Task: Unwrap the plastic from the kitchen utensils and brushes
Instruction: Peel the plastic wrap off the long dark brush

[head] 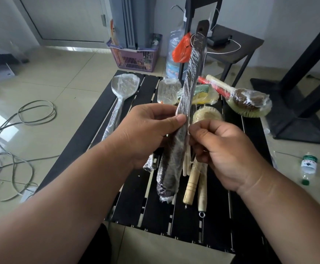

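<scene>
A long dark brush (pixel 190 73), wound in clear plastic film, stands almost upright above the black slatted table (pixel 136 197), bristle end down. My left hand (pixel 145 134) grips its middle between thumb and fingers. My right hand (pixel 222 149) pinches at the film on the brush's right side. On the table lie a wrapped clear spoon (pixel 121 92), a wrapped clear spatula (pixel 167 91), a wrapped sponge (pixel 203 94), a wrapped round brush (pixel 250 103) and wooden-handled brushes (pixel 192 180).
A purple basket (pixel 136 58) and a large water bottle (pixel 174 54) stand on the floor behind the table. Cables (pixel 22 121) lie coiled at left. A small bottle (pixel 308 166) lies on the floor at right, near a black stand base (pixel 296 121).
</scene>
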